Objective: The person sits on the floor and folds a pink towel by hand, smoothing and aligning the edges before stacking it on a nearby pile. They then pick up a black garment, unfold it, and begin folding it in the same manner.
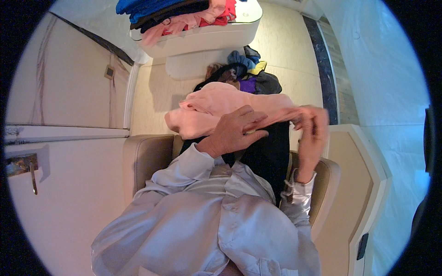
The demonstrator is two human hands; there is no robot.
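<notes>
A pale pink cloth garment lies bunched across my lap, over black trousers. My left hand rests on its near edge, back upward, with the cloth pinched between thumb and fingers. Something small and yellowish shows beside that thumb, too little of it to name. At the garment's right end, my right hand grips a gathered, stretched part of the fabric; this hand is blurred. Folds hide how the garment is shaped.
Beyond my lap, a heap of dark, purple, yellow and blue clothes lies on the floor. Folded clothes are stacked on a white table. Armchair arms flank me. A door with a handle stands left, a cream cabinet right.
</notes>
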